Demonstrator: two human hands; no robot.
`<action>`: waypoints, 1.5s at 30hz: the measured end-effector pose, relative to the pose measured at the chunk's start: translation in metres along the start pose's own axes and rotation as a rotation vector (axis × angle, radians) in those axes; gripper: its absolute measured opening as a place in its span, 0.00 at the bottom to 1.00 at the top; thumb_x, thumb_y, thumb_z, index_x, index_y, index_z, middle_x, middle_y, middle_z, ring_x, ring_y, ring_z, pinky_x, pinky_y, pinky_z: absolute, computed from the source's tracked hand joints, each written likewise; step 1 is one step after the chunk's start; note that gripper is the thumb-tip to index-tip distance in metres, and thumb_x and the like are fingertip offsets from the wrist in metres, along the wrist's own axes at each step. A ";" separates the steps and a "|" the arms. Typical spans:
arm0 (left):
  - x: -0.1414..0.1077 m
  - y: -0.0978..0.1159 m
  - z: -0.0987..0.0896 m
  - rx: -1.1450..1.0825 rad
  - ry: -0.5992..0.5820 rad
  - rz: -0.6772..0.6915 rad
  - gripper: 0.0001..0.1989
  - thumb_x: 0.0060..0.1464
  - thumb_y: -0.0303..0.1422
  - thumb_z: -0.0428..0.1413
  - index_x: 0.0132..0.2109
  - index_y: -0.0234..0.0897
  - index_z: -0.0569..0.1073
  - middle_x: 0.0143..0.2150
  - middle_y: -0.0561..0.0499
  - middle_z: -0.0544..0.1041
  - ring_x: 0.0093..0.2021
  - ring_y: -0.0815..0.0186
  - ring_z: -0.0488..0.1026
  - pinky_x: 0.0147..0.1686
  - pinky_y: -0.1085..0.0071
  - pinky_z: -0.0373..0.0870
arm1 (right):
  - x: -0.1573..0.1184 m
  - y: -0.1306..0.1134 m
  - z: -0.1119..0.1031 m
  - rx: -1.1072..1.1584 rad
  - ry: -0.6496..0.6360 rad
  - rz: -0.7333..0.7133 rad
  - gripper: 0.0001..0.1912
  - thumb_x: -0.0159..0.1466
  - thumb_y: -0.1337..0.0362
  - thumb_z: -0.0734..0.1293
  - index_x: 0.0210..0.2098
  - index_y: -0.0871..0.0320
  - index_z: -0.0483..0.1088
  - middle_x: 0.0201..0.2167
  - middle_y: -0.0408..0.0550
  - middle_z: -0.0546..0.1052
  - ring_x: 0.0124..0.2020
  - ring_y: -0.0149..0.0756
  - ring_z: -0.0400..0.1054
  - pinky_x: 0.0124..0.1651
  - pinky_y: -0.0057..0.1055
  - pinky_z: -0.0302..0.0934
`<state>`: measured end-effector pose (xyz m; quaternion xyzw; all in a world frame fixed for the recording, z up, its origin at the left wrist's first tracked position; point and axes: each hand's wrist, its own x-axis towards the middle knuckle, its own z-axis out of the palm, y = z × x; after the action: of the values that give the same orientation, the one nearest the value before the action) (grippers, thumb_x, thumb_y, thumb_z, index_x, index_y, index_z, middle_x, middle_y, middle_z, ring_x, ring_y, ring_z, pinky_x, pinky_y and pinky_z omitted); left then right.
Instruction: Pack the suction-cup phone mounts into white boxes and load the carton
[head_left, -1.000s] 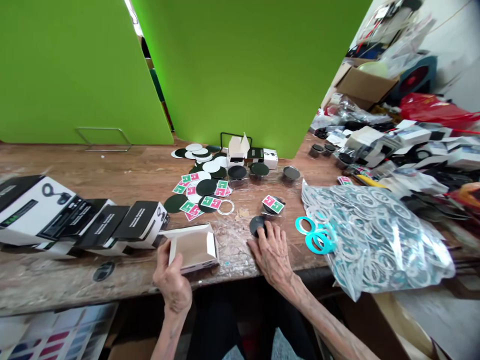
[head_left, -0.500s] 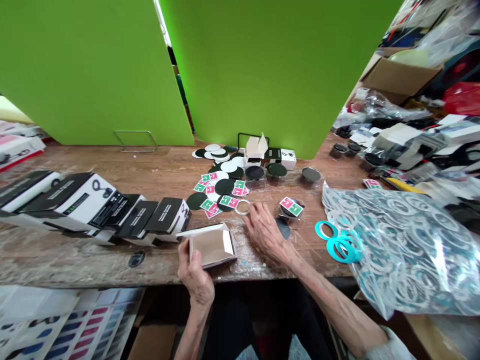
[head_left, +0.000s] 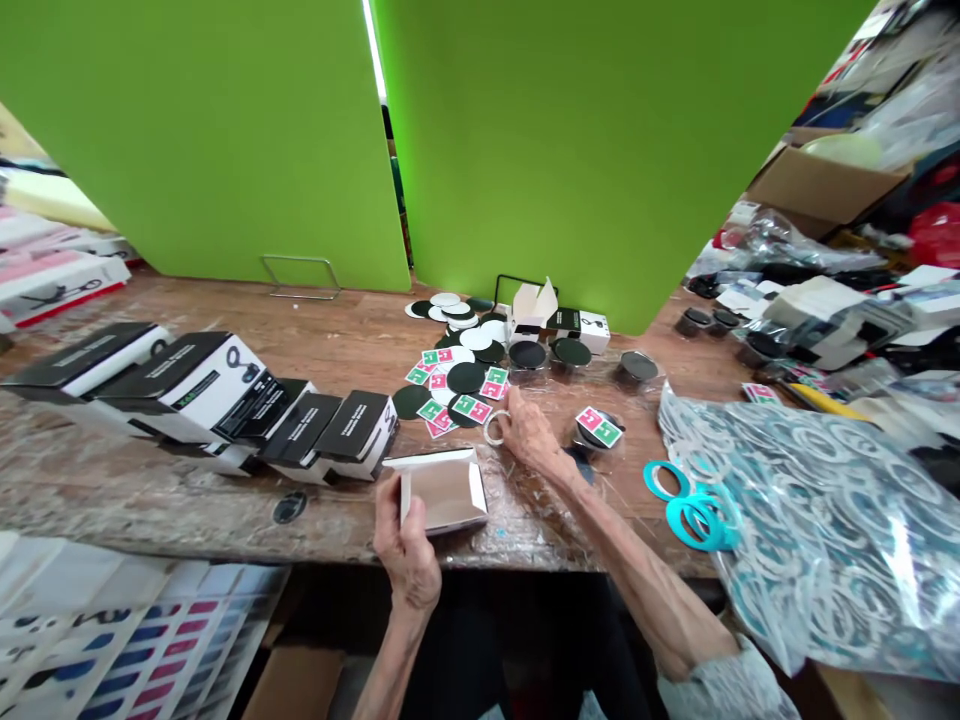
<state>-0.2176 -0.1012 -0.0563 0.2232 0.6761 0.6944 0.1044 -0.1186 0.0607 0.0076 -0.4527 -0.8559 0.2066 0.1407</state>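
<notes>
My left hand [head_left: 405, 556] holds an open, shallow cardboard box tray [head_left: 442, 492] by its near side, just off the table's front edge. My right hand [head_left: 531, 432] reaches across the wooden workbench [head_left: 187, 500], its fingertips pinching a thin white ring [head_left: 495, 428] that stands tilted. Just beyond lies a loose pile of black and white discs [head_left: 466, 378] mixed with pink-and-green printed cards [head_left: 474, 408]. Right of my right hand, another such card [head_left: 598, 427] rests on a dark disc in clear plastic.
Black-and-white product boxes [head_left: 225, 395] line the bench's left side. Teal rings [head_left: 697, 520] and a bulging plastic bag of rings [head_left: 814, 525] lie right. Several dark discs [head_left: 570, 352] stand beyond. Green panels [head_left: 585, 150] rise behind, with cluttered packaging far right.
My right hand has left the black disc and moved onto the white ring, which now rises off the bench. The view has swung left, so everything sits further right.
</notes>
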 end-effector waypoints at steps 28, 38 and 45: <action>0.003 0.000 0.004 0.087 -0.012 0.108 0.21 0.55 0.45 0.49 0.49 0.37 0.70 0.47 0.47 0.72 0.49 0.59 0.69 0.50 0.66 0.65 | -0.107 0.070 0.014 -0.296 0.330 0.171 0.24 0.63 0.53 0.65 0.52 0.63 0.65 0.47 0.61 0.68 0.50 0.56 0.61 0.51 0.50 0.59; 0.005 0.007 0.003 0.123 -0.019 0.069 0.23 0.54 0.45 0.49 0.51 0.37 0.71 0.49 0.47 0.72 0.49 0.58 0.69 0.49 0.67 0.66 | -0.119 0.063 0.007 0.386 0.276 0.150 0.11 0.60 0.65 0.63 0.43 0.56 0.61 0.39 0.50 0.72 0.41 0.42 0.68 0.46 0.41 0.63; 0.004 0.011 0.004 0.107 -0.030 0.023 0.24 0.53 0.46 0.49 0.51 0.37 0.71 0.49 0.47 0.73 0.50 0.58 0.69 0.48 0.67 0.66 | -0.080 0.100 -0.058 0.579 0.273 0.064 0.12 0.62 0.59 0.61 0.43 0.56 0.66 0.34 0.44 0.74 0.36 0.36 0.68 0.42 0.35 0.64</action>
<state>-0.2180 -0.0963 -0.0448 0.2467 0.7082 0.6548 0.0943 0.0223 0.0573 0.0064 -0.4442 -0.7201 0.3833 0.3704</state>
